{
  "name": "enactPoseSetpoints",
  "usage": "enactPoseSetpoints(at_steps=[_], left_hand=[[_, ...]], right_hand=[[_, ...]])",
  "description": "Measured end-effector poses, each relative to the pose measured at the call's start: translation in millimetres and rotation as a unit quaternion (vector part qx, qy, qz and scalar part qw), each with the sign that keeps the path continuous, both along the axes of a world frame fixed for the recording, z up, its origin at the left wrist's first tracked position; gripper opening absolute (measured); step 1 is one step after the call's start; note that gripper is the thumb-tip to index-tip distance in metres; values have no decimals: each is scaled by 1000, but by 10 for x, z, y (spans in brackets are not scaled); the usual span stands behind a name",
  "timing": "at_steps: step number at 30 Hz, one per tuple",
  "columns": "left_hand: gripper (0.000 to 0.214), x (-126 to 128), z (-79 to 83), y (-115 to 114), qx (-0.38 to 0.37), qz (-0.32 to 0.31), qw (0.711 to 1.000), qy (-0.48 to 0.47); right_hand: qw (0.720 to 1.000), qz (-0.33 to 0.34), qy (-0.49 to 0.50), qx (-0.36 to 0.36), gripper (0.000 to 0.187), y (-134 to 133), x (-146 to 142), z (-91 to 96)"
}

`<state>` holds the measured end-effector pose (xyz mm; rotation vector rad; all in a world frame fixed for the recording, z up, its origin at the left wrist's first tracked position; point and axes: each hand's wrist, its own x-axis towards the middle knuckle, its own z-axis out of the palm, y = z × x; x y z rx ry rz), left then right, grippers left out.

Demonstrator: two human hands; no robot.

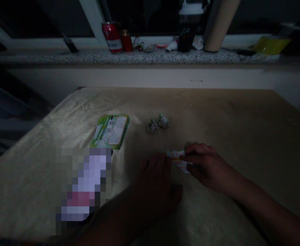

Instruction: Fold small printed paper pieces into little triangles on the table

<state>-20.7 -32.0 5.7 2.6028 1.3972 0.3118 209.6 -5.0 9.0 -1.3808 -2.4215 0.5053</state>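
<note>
A small folded piece of printed paper [180, 165], white with orange and blue print, lies on the table in front of me. My right hand [206, 165] is at its right end, with thumb and fingers closed on it. My left hand [157, 186] lies flat on the table in deep shadow, fingers stretched forward. Its fingertips come close to the paper's left corner; whether they touch it I cannot tell. Beyond the hands sit two small folded paper shapes, one [153, 126] slightly nearer and the other [163, 121] to its right.
A green printed packet or stack of sheets [111, 132] lies left on the cloth-covered table [216, 112]. Nearer is a bright, pixelated oblong object [88, 182]. Along the stone windowsill [150, 58] stand a red can [112, 38], a dark cup [187, 30] and a cardboard tube [221, 25].
</note>
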Motion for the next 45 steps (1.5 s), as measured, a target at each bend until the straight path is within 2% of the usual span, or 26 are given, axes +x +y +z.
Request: enactPoseSetpoints(at_steps=[7, 10, 14, 20, 24, 27, 29, 31, 36, 38, 39, 41, 43, 45], left_hand=[[40, 16, 155, 147, 28, 20, 999, 10], [33, 54, 179, 228, 19, -25, 999, -28], [36, 133, 123, 313, 0, -73, 996, -51], [27, 108, -40, 384, -37, -57, 995, -78], [24, 76, -64, 389, -36, -56, 994, -90], [38, 81, -52, 367, -45, -62, 993, -95], [50, 94, -39, 344, -38, -65, 992, -106], [47, 109, -22, 325, -8, -68, 990, -121], [14, 116, 33, 323, 87, -104, 973, -188], [13, 106, 48, 333, 109, -98, 962, -230], [14, 100, 52, 337, 113, -84, 957, -255], [14, 88, 54, 344, 98, -40, 945, -310], [14, 80, 54, 352, 29, 20, 928, -370], [14, 79, 55, 362, -78, 81, 896, -429]], right_hand=[[1000, 1, 20, 8, 40, 23, 0, -27], [998, 5, 60, 9, 34, 76, 8, -40], [993, -32, 108, 28, 31, 144, 48, -56], [993, -64, 90, 36, 26, 158, 63, -56], [984, -91, 150, 2, 21, 149, 15, -55], [955, -138, 259, -45, 18, 147, 2, -89], [919, -179, 339, -97, 17, 150, 5, -114], [868, -218, 414, -166, 18, 156, 5, -123], [709, -276, 584, -282, 19, 168, -29, -40], [673, -268, 617, -308, 18, 170, -39, 11], [664, -258, 627, -314, 18, 170, -41, 32], [669, -225, 640, -303, 21, 165, -37, 58], [699, -186, 640, -259, 29, 149, -35, 65], [740, -157, 617, -218, 28, 119, -47, 59]])
